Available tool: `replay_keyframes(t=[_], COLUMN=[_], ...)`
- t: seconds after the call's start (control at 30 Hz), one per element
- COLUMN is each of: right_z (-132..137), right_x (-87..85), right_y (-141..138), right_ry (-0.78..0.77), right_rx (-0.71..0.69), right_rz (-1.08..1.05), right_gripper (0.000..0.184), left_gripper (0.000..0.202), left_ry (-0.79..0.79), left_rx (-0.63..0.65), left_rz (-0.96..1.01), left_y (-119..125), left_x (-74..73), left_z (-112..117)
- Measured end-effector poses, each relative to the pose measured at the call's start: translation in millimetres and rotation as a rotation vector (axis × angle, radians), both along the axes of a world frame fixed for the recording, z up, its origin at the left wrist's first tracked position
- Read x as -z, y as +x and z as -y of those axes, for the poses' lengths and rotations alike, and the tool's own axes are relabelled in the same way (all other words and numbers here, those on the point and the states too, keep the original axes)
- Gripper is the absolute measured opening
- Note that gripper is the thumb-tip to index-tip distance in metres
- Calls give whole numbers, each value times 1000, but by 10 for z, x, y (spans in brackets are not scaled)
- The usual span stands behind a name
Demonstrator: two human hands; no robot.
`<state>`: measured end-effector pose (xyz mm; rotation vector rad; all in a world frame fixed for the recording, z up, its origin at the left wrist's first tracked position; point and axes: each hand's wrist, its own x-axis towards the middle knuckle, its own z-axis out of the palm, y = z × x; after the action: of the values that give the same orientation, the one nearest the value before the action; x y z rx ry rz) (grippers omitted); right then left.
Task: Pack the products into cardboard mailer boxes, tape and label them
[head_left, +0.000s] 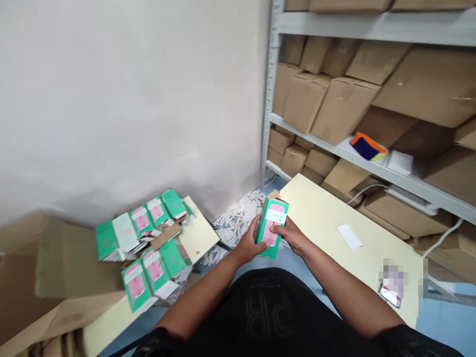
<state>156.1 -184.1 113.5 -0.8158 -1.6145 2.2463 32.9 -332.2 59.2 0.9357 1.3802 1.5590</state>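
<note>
Both our hands are clamped on one box: left hand [245, 247] along its left side with the thumb over the front, right hand [295, 238] on the right edge, digits on the front too. So the green-and-pink box [269, 236] sits between them, held up in front of us, tilted a bit. Going left to right: big brown carton [80, 258] first, then two rows of similar green boxes [154, 267] on a pale table [201, 248], then a heap of white strips [241, 213] on the floor. Past our box there's another pale table [316, 213] with a white slip [349, 237] on it, and a grey shelf [372, 24] full of cartons [342, 106] behind. Step-wise, we'd call this the handling bit: one box, front towards us. Its top end looks undone, brown card poking out, so we reckon the next move calls for a steady two-handed hold and no squeezing.
</note>
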Motion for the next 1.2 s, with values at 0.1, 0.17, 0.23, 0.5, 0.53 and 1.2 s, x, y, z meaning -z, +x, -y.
replay_keyframes(t=[0.1,0.17,0.23,0.5,0.53,1.2], right_z=[-471,-734,-943,-1375,-1420,-2112], right_x=[140,244,333,552,570,1354], right_y=[356,581,788,1116,1095,196], right_ry=[131,249,368,336,250,-37], right_rx=[139,197,220,361,407,554], right_rz=[-18,27,103,155,129,728], right_gripper=[63,66,70,70,67,60], left_gripper=[110,103,92,64,65,65], left_ry=[-61,-118,-177,-263,-260,-250], left_rx=[93,125,144,191,218,729], left_rz=[-159,-212,-231,-320,-321,-1008], left_y=[164,255,333,358,328,-923], left_x=[58,64,52,-111,-120,6], left_z=[-533,-793,-976,-1551,-1638,-3576])
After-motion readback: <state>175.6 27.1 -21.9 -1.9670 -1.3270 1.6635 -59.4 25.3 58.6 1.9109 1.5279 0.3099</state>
